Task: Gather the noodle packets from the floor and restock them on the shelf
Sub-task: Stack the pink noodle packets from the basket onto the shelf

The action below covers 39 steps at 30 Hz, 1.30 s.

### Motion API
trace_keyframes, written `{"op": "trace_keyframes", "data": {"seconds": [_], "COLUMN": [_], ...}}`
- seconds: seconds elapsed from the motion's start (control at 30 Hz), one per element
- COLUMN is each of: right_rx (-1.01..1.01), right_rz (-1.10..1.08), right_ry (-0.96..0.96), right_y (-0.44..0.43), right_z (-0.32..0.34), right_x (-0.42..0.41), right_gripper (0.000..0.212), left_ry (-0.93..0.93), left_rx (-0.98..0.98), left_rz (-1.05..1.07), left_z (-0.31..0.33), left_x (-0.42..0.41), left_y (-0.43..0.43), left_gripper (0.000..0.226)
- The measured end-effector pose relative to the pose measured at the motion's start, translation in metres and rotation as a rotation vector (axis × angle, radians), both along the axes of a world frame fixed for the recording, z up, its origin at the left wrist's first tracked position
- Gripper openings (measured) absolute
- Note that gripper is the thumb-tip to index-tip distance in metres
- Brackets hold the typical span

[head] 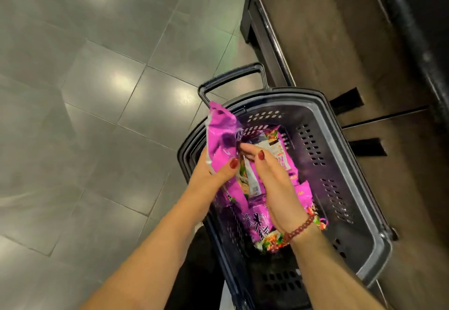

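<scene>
1. While the basket sits at five o'clock on the tiled floor, the left hand grips a magenta noodle packet over its nine-o'clock rim.
2. Right hand, fingers curled, pinches a pale-backed packet just beside it.
3. More packets lie inside the basket; the shelf base stands at one o'clock.

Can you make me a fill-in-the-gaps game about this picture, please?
1. The noodle packets lie inside a dark ____.
2. The beaded bracelet is on the ____ wrist.
3. The left hand has a thumbnail painted ____.
4. The floor is covered in grey ____.
Missing words: basket; right; red; tiles.
</scene>
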State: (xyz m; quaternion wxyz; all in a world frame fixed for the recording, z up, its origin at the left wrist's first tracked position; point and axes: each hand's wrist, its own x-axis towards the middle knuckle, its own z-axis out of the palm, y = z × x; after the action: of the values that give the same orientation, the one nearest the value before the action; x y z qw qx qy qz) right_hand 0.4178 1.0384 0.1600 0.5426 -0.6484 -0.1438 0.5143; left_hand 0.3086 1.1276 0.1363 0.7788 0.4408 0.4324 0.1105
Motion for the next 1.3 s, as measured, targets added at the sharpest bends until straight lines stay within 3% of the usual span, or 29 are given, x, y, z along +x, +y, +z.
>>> {"op": "trace_keyframes", "data": {"seconds": [0.03, 0.13, 0.17, 0.27, 0.37, 0.47, 0.57, 0.63, 0.73, 0.77, 0.83, 1.1, 1.2, 1.3], "right_rx": [0.012, 0.027, 0.030, 0.090, 0.103, -0.029, -0.248, -0.382, -0.523, -0.546, -0.559, -0.725, -0.800, -0.789], "right_rz": [0.010, 0.006, 0.002, 0.010, -0.090, -0.294, -0.331, -0.282, -0.121, -0.044, 0.099, 0.417, 0.423, 0.398], "right_ry": [0.018, 0.058, 0.072, 0.120, 0.206, 0.230, 0.116, 0.036, -0.060, -0.094, -0.159, -0.622, -0.729, -0.704], "right_y": [0.002, 0.007, 0.010, 0.021, 0.028, 0.024, 0.009, -0.003, -0.016, -0.018, -0.019, -0.006, -0.003, -0.003], "right_z": [0.000, -0.005, -0.005, -0.008, -0.014, -0.042, -0.087, -0.121, -0.168, -0.181, -0.204, -0.254, -0.253, -0.248], "right_x": [-0.004, -0.016, -0.019, -0.026, -0.026, -0.018, -0.007, -0.001, 0.002, 0.000, -0.007, -0.038, -0.040, -0.031], "right_gripper": [0.041, 0.047, 0.047, 0.046, 0.042, 0.028, 0.018, 0.022, 0.029, 0.034, 0.050, 0.108, 0.106, 0.091], "left_ry": [-0.012, 0.010, 0.024, 0.048, 0.108, 0.109, 0.135, 0.169, 0.176, 0.186, 0.212, 0.197, 0.192, 0.197], "left_rx": [-0.037, 0.046, 0.052, -0.065, -0.144, -0.235, -0.295, -0.295, -0.251, -0.216, -0.151, -0.128, -0.120, -0.128], "left_rz": [0.016, 0.063, 0.097, 0.207, 0.266, 0.291, 0.271, 0.259, 0.243, 0.237, 0.239, 0.210, 0.201, 0.208], "left_z": [0.000, 0.002, 0.002, 0.004, 0.003, 0.001, -0.007, -0.016, -0.031, -0.036, -0.042, -0.051, -0.049, -0.046], "left_x": [-0.001, 0.000, -0.001, -0.012, -0.027, -0.045, -0.065, -0.075, -0.085, -0.088, -0.094, -0.100, -0.100, -0.098], "left_y": [0.006, 0.022, 0.028, 0.048, 0.064, 0.077, 0.083, 0.084, 0.080, 0.079, 0.077, 0.078, 0.078, 0.077], "left_gripper": [0.090, 0.031, 0.027, 0.024, 0.037, 0.032, 0.027, 0.026, 0.043, 0.038, 0.021, 0.030, 0.028, 0.027]}}
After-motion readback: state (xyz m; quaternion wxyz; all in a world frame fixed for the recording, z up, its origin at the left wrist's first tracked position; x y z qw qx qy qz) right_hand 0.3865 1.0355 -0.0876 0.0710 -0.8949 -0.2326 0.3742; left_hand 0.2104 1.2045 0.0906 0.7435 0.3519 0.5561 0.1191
